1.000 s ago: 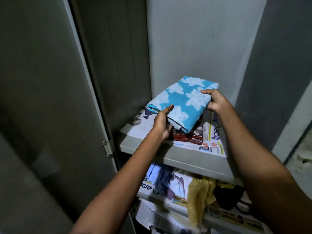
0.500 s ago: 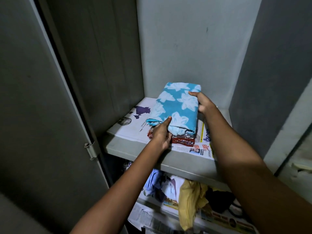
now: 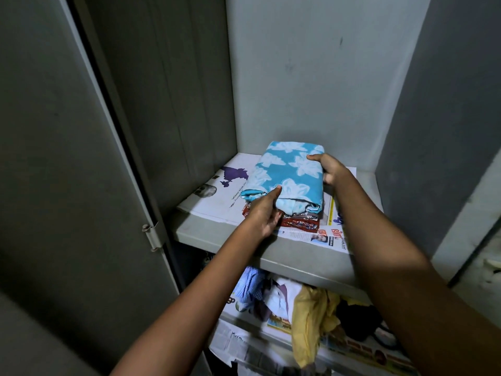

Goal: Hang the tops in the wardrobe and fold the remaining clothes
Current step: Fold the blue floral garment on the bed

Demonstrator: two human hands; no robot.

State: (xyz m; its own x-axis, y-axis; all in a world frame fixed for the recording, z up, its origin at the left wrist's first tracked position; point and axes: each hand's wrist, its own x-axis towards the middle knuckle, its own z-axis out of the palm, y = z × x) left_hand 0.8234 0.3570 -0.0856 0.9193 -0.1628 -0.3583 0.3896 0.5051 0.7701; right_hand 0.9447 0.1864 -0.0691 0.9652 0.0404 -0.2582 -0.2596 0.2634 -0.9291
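On the grey metal shelf (image 3: 311,263), the soft folded blue floral cloth (image 3: 287,175) sits atop a red patterned stack (image 3: 299,222), gripped between the left hand (image 3: 264,213) and right hand (image 3: 329,169), newspaper (image 3: 217,202) beneath.

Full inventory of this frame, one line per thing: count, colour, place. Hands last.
folded floral cloth: 1, turquoise with white flowers, top of the stack on the upper shelf
folded clothes underneath: a few, red patterned and grey, under the floral cloth
newspaper liner: 1 sheet, white with print, on the upper shelf
upper shelf: 1, grey
wardrobe door: 1, grey, open at left
loose clothes: several, yellow, blue, white, dark, unfolded on the lower shelf
left hand: 1, at the stack's near left corner, thumb on the floral cloth
right hand: 1, grips the floral cloth's right edge
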